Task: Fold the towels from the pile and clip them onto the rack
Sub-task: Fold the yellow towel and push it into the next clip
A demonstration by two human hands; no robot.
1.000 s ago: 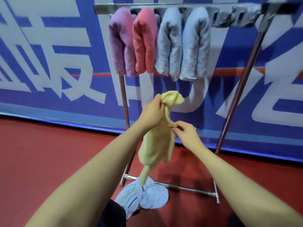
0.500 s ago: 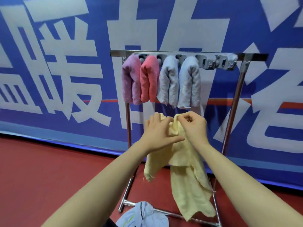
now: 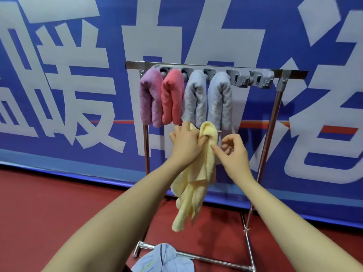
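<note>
Item: yellow towel [image 3: 196,179], frame centre, bunched and hanging below the left hand [image 3: 186,143], which gripped its top. Right hand [image 3: 232,152] just beside, fingers loosely curled, holding nothing. Behind: rack [image 3: 216,66] bearing four folded towels.

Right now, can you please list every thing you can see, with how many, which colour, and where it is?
hanging towels: four, purple, pink, grey, pale blue, folded and clipped side by side on the rack's top bar
yellow towel: one, bunched, hanging in front of the rack below the clipped towels
clip strip: one, grey, along the top bar, right part free
rack: one, silver metal, standing on the floor
towel on the floor: at least one, pale blue-white, by the rack's base
banner: one, blue with white characters, behind the rack
floor: red
left hand: grips the yellow towel near its top
right hand: beside the towel, fingers loosely curled, holding nothing
</note>
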